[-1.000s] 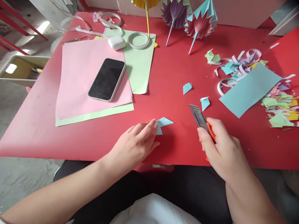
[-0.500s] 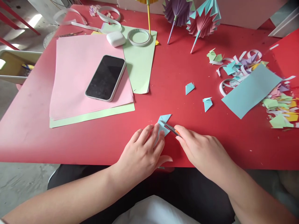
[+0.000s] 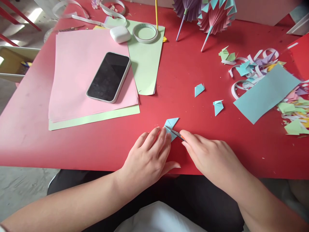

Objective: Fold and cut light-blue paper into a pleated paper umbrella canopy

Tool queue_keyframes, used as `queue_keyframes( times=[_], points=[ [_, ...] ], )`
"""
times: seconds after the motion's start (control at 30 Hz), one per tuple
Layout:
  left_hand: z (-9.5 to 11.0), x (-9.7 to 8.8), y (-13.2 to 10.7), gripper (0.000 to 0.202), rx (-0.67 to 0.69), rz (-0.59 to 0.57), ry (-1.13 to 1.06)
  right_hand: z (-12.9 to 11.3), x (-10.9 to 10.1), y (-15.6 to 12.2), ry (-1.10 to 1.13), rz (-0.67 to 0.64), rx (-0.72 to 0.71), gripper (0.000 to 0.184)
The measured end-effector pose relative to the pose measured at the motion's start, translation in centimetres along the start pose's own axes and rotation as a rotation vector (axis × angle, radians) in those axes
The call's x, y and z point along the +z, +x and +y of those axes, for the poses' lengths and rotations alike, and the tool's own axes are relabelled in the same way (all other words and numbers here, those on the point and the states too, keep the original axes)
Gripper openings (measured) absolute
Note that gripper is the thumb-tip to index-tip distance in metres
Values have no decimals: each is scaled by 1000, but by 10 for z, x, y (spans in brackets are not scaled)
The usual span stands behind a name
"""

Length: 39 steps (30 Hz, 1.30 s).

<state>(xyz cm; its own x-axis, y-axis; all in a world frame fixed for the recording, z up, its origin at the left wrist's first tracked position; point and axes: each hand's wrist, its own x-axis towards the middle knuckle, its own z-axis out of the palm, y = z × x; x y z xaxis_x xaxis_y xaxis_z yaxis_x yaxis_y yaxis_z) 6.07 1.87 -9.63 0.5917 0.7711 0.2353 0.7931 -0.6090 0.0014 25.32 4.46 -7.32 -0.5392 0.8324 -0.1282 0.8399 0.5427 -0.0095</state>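
A folded light blue paper piece point(image 3: 171, 123) lies on the red table close to its front edge. My left hand point(image 3: 151, 154) rests over its lower left part, fingers stretched out and fingertips pressing on it, thumb held apart. My right hand point(image 3: 210, 154) is closed round the orange handle of a pair of scissors point(image 3: 174, 131), mostly hidden in the grip. The dark blades lie across the blue paper, their tips beside my left fingertips. Two small folded blue pieces, one upper point(image 3: 199, 90) and one lower point(image 3: 218, 107), lie farther off to the right.
Pink sheets point(image 3: 72, 71) and green sheets point(image 3: 148, 71) lie at the left, with a phone point(image 3: 109, 77), a white case point(image 3: 120, 34) and a tape roll point(image 3: 145, 33). Paper umbrellas point(image 3: 217, 19) stand behind. At the right are a blue strip point(image 3: 266, 93) and paper scraps point(image 3: 293, 108).
The view has shifted slightly, so the table things sit a little differently in it. The scissors lie a bit flatter across the blue paper; both hands are almost in the same place.
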Motion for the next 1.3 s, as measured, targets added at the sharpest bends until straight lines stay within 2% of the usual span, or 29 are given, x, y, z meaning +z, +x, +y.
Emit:
queue_keyframes(
  times=[0.27,0.5,0.63,1.1,1.3],
  points=[
    [0,1,0,56,-2,-2,-35,2,0,1,10,-12,-6,19],
    [-2,1,1,67,6,15,-67,-3,0,2,-45,-11,-7,25],
    [-2,3,0,74,15,47,-78,-4,1,1,-43,-4,-4,22],
    [-3,3,0,66,16,44,-63,-2,3,-1,-45,7,-15,27],
    [-5,3,0,58,14,67,-58,-2,1,0,-61,-13,-9,22]
  ],
)
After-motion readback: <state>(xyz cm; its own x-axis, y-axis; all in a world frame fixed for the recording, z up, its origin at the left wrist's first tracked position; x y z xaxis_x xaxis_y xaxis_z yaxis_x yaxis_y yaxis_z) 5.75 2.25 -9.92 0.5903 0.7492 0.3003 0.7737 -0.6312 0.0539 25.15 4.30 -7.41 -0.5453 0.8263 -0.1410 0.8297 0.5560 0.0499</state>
